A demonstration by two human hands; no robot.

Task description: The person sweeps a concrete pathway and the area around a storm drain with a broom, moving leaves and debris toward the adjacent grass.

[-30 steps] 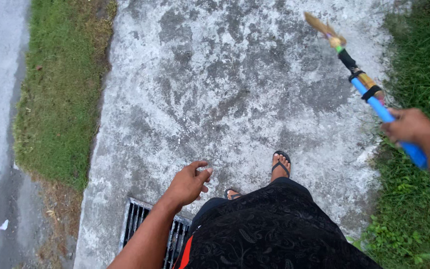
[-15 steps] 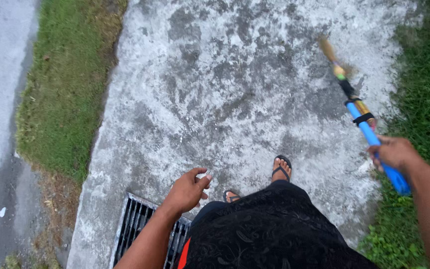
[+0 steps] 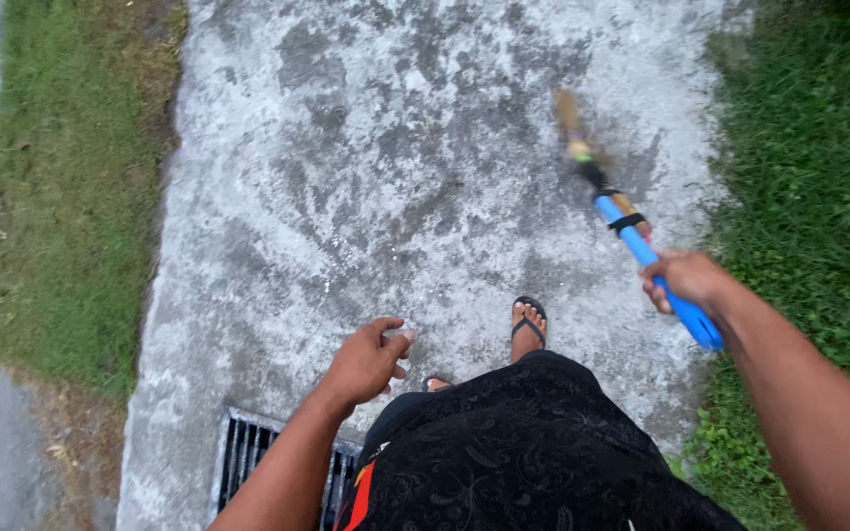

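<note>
Blue broom handle [image 3: 653, 264] runs forward-left from the right hand [image 3: 686, 280] clenched around it; left hand [image 3: 366, 362] hangs empty, loosely curled.

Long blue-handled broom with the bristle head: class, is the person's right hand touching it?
Touching. The head view shows the right hand wrapped around the blue handle of the long broom, fingers closed on it.

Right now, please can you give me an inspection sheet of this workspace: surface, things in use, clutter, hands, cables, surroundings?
Surface: grey stained concrete path, patchy.
Things: blue-handled broom, blurred, head over the path.
Clutter: nothing seen.
Hands: right hand grips the broom handle; left hand loosely curled, holding nothing.
Cables: nothing seen.
Surroundings: grass strips on both sides, metal drain grate at the near edge, black sandal on the foot.
</note>
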